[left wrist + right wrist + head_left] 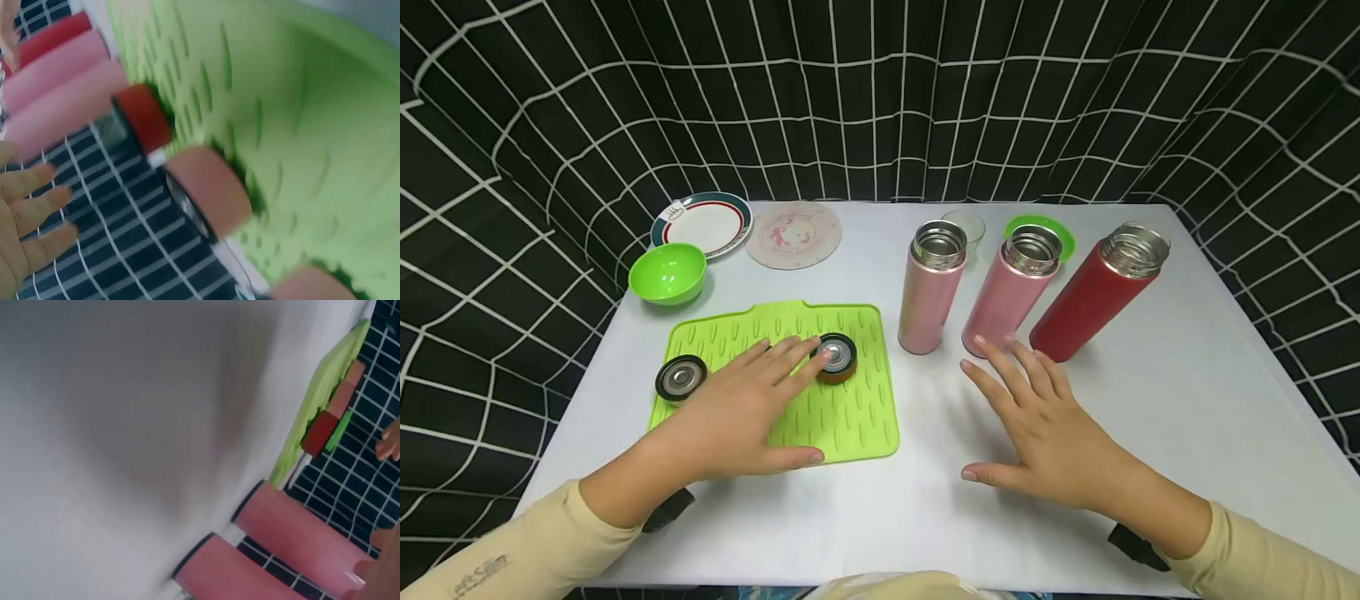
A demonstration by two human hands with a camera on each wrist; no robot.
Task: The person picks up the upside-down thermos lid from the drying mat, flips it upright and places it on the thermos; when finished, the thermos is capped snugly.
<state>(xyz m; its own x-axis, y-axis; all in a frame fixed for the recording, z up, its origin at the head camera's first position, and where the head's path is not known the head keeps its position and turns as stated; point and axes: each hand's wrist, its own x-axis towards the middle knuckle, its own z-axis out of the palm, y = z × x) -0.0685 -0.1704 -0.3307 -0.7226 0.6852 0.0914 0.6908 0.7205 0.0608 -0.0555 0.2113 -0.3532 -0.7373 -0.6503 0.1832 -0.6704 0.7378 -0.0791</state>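
My left hand (pixel 745 404) hovers, fingers spread, over the lime-green ribbed mat (pixel 842 425). Its fingertips overlap a red bottle lid (pixel 837 358) in the head view, but the left wrist view shows them apart from the lids. Another upturned lid (pixel 681 379) lies at the mat's left. The left wrist view also shows a pink lid (pixel 209 190) beside the red one; my hand covers it from above. Fingers spread, my right hand (pixel 1045 433) is in front of two uncapped pink bottles (pixel 928 292) and an uncapped red bottle (pixel 1090 292). Neither hand holds anything.
Back left are a green bowl (pixel 667 275), a rimmed plate (pixel 703 225) and a round patterned mat (pixel 795 236). Behind the bottles stand a clear glass (pixel 967 227) and a green dish (pixel 1066 236). Dark gridded cloth (pixel 865 100) surrounds the white table (pixel 880 525).
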